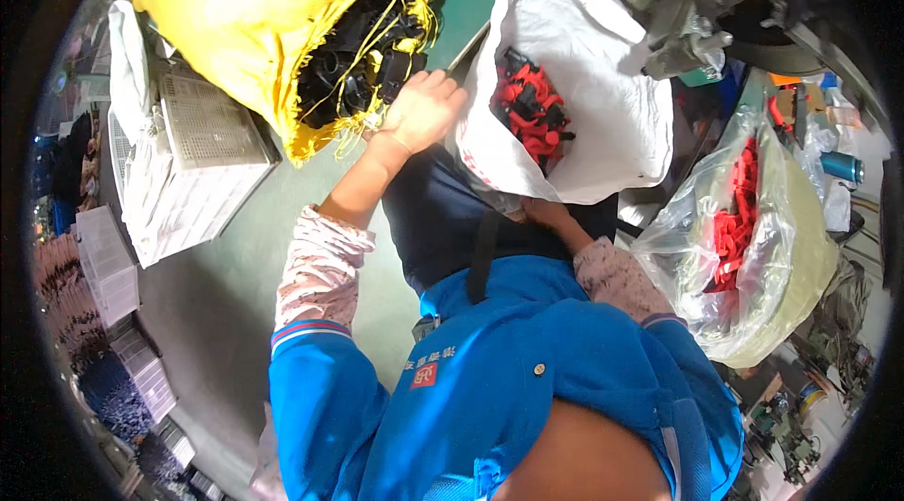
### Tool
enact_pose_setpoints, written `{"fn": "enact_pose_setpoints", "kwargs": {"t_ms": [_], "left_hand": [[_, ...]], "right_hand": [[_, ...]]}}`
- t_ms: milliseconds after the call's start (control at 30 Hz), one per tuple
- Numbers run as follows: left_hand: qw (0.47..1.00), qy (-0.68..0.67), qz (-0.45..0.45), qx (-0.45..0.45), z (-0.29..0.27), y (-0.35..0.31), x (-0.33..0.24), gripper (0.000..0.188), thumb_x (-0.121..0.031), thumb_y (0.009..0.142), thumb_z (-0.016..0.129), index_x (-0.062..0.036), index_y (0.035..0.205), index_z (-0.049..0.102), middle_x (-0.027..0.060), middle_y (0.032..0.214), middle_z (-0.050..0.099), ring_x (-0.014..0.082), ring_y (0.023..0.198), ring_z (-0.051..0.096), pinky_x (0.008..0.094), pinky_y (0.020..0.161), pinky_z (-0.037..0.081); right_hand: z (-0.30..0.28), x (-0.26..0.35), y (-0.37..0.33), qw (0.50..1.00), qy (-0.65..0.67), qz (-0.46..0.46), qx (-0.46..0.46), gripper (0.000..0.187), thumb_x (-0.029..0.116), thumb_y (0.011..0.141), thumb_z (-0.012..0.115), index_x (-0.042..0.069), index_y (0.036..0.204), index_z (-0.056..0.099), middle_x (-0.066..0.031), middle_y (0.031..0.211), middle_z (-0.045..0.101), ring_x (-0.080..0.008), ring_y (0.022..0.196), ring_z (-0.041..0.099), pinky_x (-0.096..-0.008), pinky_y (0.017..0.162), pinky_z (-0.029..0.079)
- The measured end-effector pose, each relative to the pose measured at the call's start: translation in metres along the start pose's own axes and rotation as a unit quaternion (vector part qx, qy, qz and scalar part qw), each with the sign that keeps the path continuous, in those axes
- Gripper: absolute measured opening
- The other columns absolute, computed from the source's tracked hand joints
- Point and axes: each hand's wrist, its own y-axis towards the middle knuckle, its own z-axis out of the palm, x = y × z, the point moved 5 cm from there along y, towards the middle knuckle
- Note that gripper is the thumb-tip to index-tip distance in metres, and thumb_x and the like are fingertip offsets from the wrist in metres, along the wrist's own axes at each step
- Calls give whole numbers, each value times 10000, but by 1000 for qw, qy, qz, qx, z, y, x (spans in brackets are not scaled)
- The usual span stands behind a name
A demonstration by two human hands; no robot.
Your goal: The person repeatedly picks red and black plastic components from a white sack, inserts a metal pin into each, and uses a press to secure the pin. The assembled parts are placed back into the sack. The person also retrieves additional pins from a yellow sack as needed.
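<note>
My left hand [426,111] is closed, fingers curled, at the mouth of a yellow woven sack [231,16]. Black plastic parts [348,77] fill that frayed opening, right beside my knuckles. What the fingers hold, if anything, is hidden. In front of my lap stands a white woven sack [617,138], its mouth wide, with red and black plastic parts [535,110] inside. Low against the near side of this sack is my right hand [546,215], its fingers mostly hidden beneath the sack's edge.
A clear plastic bag [786,261] with red parts [734,228] stands on the right. Metal machinery [687,21] is at the upper right. White plastic crates [202,162] stand on the left, with several more trays [108,261] along the far left edge.
</note>
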Motion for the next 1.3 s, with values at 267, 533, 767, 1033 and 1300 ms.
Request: {"fn": "enact_pose_setpoints", "kwargs": {"t_ms": [267, 533, 767, 1033, 1300], "left_hand": [[964, 86, -148, -205, -115, -59, -54, 514, -60, 702, 614, -56, 1206, 515, 94, 1126, 557, 291, 1054, 498, 416, 924, 370], [957, 169, -193, -132, -145, -54, -69, 294, -122, 813, 529, -75, 1101, 562, 149, 1231, 528, 319, 1166, 452, 452, 996, 330], [963, 175, -178, -100, -137, 6, -96, 540, -137, 769, 587, -7, 1277, 459, 162, 1306, 482, 324, 1244, 395, 477, 1056, 260], [968, 166, -168, -80, -128, 65, -136, 624, -207, 805, 586, -29, 1365, 375, 153, 1362, 429, 340, 1282, 344, 490, 1082, 207], [962, 65, -209, -166, -136, 130, -187, 574, -84, 786, 581, -2, 1327, 409, 148, 1335, 442, 350, 1257, 344, 451, 1054, 259]], "right_hand": [[-98, 99, -175, 996, 60, 27, -65, 399, 324, 857, 575, -10, 1070, 624, -237, 963, 646, -382, 897, 628, -426, 809, 491], [-146, 128, -238, 988, 84, -35, -126, 401, 355, 839, 582, 2, 1024, 632, -250, 928, 641, -409, 891, 620, -464, 794, 487], [-227, 89, -267, 983, 93, -63, -142, 394, 342, 845, 586, 22, 1075, 603, -219, 940, 647, -393, 875, 623, -452, 779, 492], [-474, 5, -341, 947, 49, -72, -308, 236, 174, 869, 597, 35, 1057, 636, -184, 882, 655, -251, 804, 652, -359, 715, 496], [-723, -248, -295, 857, -14, 180, -482, 256, 243, 820, 610, 11, 914, 659, -248, 864, 633, -386, 827, 633, -431, 733, 497]]}}
